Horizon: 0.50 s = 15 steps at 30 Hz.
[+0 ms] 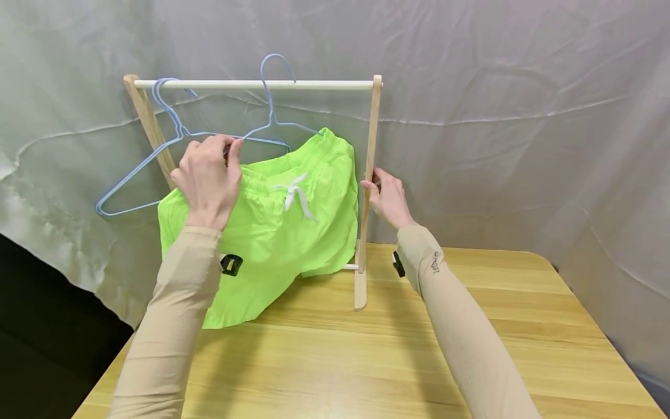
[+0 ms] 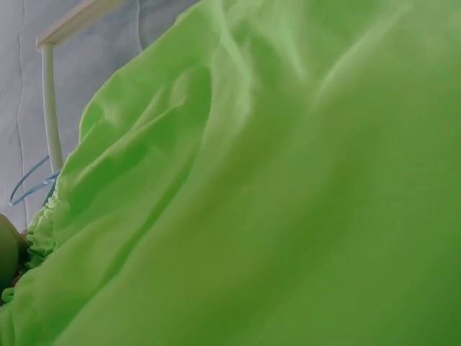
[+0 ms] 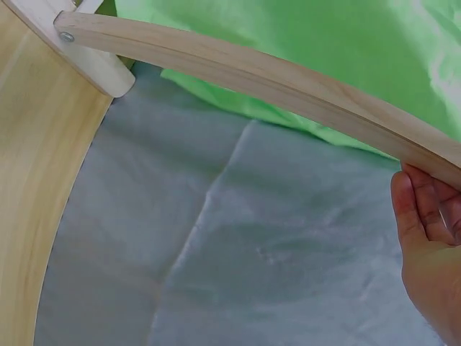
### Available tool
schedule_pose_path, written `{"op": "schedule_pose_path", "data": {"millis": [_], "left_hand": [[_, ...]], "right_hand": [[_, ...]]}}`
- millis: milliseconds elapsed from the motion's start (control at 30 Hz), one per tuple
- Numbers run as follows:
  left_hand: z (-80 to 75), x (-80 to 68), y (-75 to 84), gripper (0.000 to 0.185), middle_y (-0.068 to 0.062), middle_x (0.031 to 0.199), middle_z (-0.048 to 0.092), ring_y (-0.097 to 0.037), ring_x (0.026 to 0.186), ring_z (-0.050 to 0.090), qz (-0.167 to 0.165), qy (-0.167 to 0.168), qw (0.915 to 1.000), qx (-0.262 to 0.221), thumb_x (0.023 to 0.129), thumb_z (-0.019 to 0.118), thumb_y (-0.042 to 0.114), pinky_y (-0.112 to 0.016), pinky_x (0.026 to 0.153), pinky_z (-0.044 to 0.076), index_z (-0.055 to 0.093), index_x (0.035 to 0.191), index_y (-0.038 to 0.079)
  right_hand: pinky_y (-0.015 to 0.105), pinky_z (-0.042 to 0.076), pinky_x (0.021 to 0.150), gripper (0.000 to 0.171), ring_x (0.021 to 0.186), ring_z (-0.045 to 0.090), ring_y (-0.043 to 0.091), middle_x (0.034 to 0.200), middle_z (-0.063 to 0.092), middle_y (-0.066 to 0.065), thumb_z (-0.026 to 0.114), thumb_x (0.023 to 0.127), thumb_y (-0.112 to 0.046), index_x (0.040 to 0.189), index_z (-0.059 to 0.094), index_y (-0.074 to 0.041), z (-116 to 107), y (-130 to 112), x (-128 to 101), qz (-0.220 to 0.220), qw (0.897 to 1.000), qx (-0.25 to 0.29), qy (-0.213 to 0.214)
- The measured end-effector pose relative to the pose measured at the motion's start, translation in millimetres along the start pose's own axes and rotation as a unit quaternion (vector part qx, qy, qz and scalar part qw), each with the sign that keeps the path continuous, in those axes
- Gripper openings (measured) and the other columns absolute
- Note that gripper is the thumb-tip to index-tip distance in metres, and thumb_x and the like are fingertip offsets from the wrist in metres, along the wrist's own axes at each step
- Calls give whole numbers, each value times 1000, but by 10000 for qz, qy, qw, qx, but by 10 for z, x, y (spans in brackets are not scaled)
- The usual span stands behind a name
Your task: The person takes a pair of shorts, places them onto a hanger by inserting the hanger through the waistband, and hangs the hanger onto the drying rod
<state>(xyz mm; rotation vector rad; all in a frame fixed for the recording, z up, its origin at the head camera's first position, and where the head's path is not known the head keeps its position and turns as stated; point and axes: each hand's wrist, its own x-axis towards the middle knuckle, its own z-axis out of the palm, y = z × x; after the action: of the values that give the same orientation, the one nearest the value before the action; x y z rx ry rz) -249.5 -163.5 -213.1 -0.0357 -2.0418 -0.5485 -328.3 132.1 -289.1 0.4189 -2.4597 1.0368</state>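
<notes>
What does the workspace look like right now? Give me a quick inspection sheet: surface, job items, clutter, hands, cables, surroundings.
Surface: light wooden table, bare to the right of the rack.
Job's things: neon green fabric shorts with a white drawstring hang on a light blue wire hanger on the small wooden clothes rack; a second light blue wire hanger hangs empty at the rail's left end.
Clutter: nothing seen.
Hands: left hand pinches the shorts' waistband at the hanger; right hand grips the rack's right post.
Cables: nothing seen.
Surroundings: wrinkled grey cloth backdrop.
</notes>
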Motion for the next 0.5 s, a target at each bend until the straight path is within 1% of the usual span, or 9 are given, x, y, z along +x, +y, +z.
{"op": "schedule_pose_path", "data": {"millis": [133, 300, 500], "left_hand": [[30, 19, 9, 34, -13, 104, 77, -38, 92, 64, -5, -10, 10000, -74, 103, 57, 35, -51, 65, 37, 74, 106, 6], [71, 23, -11, 35, -13, 104, 77, -40, 89, 64, -52, -199, 9998, -62, 103, 56, 36, -52, 66, 39, 74, 106, 7], [136, -36, -85, 35, -14, 101, 77, -38, 87, 62, -220, -398, 9989, -69, 103, 56, 36, -45, 66, 35, 74, 105, 6]], "right_hand": [[53, 52, 94, 32, 102, 66, 40, 114, 69, 24, 57, 103, -26, 117, 61, 3, -1, -4, 1, 58, 10000, 26, -53], [52, 52, 93, 30, 102, 67, 40, 113, 70, 23, 57, 103, -25, 116, 61, 2, 7, -9, 3, 54, 10000, 52, -36], [51, 54, 89, 28, 98, 69, 38, 109, 71, 22, 56, 104, -25, 113, 63, 1, 20, -21, -7, -83, 9999, 76, 27]]}}
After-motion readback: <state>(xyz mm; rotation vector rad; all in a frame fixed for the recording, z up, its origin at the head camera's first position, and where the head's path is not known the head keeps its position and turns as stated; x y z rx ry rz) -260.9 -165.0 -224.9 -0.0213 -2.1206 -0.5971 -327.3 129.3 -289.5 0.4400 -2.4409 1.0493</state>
